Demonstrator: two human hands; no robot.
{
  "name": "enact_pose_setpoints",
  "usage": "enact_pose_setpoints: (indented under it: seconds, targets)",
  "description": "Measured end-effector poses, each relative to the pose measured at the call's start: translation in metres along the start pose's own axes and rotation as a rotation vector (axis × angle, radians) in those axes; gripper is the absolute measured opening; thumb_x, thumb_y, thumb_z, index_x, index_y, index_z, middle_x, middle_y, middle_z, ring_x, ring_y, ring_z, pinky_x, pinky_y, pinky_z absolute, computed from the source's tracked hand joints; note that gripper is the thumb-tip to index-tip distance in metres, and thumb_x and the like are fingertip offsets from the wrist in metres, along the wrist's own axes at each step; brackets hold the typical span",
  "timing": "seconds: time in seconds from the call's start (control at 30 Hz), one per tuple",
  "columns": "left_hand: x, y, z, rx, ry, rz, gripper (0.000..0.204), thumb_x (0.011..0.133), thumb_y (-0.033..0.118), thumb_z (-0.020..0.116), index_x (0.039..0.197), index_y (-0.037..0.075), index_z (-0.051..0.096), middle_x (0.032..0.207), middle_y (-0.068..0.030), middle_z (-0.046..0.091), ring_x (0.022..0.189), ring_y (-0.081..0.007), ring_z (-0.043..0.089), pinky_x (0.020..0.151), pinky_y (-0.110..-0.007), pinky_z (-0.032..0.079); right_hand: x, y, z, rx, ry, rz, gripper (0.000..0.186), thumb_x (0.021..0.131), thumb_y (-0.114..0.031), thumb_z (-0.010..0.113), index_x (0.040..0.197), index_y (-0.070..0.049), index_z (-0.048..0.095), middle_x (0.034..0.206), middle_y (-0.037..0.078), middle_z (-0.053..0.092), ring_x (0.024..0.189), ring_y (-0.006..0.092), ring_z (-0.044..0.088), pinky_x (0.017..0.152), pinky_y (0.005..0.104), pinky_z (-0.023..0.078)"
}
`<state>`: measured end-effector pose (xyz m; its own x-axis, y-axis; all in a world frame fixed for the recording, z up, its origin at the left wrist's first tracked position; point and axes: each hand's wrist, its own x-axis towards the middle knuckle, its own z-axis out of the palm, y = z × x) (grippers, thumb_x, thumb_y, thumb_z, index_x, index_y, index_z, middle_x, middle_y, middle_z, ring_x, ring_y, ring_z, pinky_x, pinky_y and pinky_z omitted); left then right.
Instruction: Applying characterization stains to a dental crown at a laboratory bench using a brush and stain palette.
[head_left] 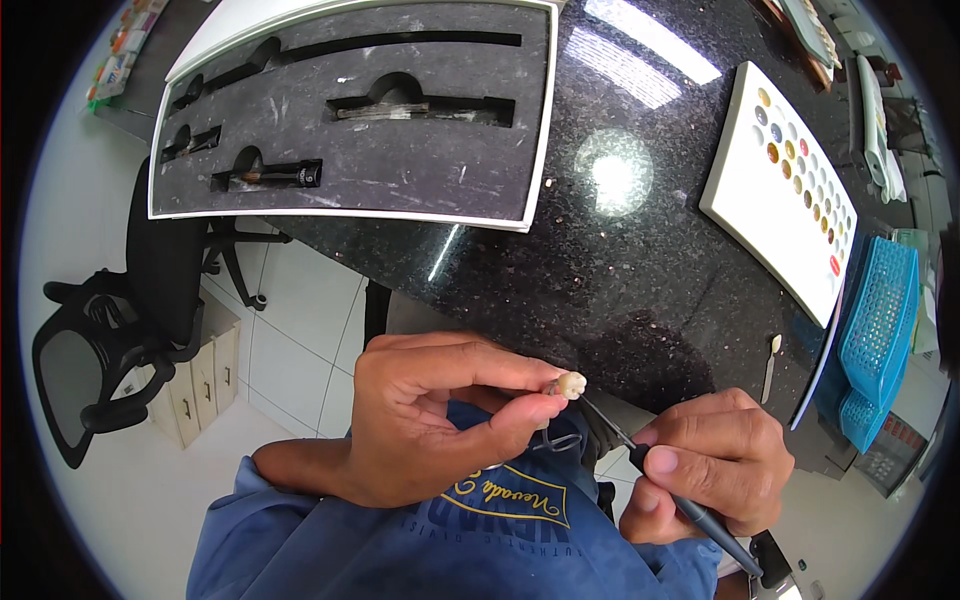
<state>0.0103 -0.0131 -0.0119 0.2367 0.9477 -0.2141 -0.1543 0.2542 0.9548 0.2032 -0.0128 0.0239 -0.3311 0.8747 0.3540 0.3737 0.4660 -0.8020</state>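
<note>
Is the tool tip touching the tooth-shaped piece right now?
Cannot tell: in the head view, the tool tip ends close beside the tooth-shaped piece, too small there to show contact or a gap plainly.

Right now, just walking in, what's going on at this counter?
A person holds a small tooth-shaped piece in the left hand. The right hand grips a slim tool, its metal tip at or very near the piece. On the dark counter beyond sit a white palette and a foam-lined case.
</note>
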Motion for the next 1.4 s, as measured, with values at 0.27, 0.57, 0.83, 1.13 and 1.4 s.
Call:
enact_pose_setpoints:
  seconds: [0.27,0.57,0.83,1.13,1.4]
  targets:
    - [0.006,0.003,0.004,-0.019,-0.033,-0.019,0.016,0.074,-0.003,0.068,0.089,-0.004,0.066,0.083,-0.0147,0.067,0.076,-0.0172,0.066,0.066,-0.024,0.055,-0.003,0.001,-0.011,0.013,0.016,-0.019,0.02,0.07,-0.006,0.066,0.088,-0.003,0.057,0.075,0.007,0.051,0.054,0.016,0.056,0.048,0.0247,0.048]
    - [-0.01,0.006,0.0,-0.053,0.036,-0.086,0.01,0.08,-0.004,0.059,0.088,-0.008,0.063,0.078,-0.0184,0.065,0.074,-0.0211,0.066,0.069,-0.03,0.054,-0.031,0.005,-0.03,0.092,0.327,0.058,0.015,0.07,-0.003,0.07,0.085,-0.002,0.066,0.069,0.007,0.058,0.053,0.0152,0.057,0.045,0.0229,0.046]
    - [0.004,0.012,0.014,-0.135,-0.005,-0.179,0.011,0.085,0.0,0.056,0.094,-0.005,0.059,0.091,-0.0181,0.064,0.08,-0.0246,0.066,0.067,-0.032,0.056,-0.035,-0.006,-0.011,0.134,0.074,-0.018,0.021,0.067,-0.006,0.072,0.088,-0.007,0.07,0.074,0.005,0.059,0.058,0.0127,0.06,0.047,0.02,0.049]
    - [-0.002,0.006,0.012,-0.167,0.033,-0.11,0.012,0.085,0.0,0.055,0.094,-0.007,0.06,0.092,-0.0173,0.064,0.082,-0.0214,0.065,0.07,-0.03,0.056,-0.025,-0.007,0.008,0.092,-0.009,-0.068,0.021,0.063,-0.009,0.074,0.084,-0.006,0.07,0.071,0.004,0.058,0.056,0.0119,0.058,0.046,0.0206,0.048]
    - [-0.002,0.004,0.009,-0.156,0.007,-0.091,0.011,0.084,-0.003,0.056,0.093,-0.008,0.06,0.092,-0.0195,0.064,0.081,-0.022,0.065,0.072,-0.032,0.056,-0.025,-0.001,-0.011,0.185,0.133,0.028,0.029,0.069,0.002,0.067,0.096,-0.003,0.061,0.081,0.01,0.058,0.063,0.0192,0.06,0.053,0.0276,0.048]
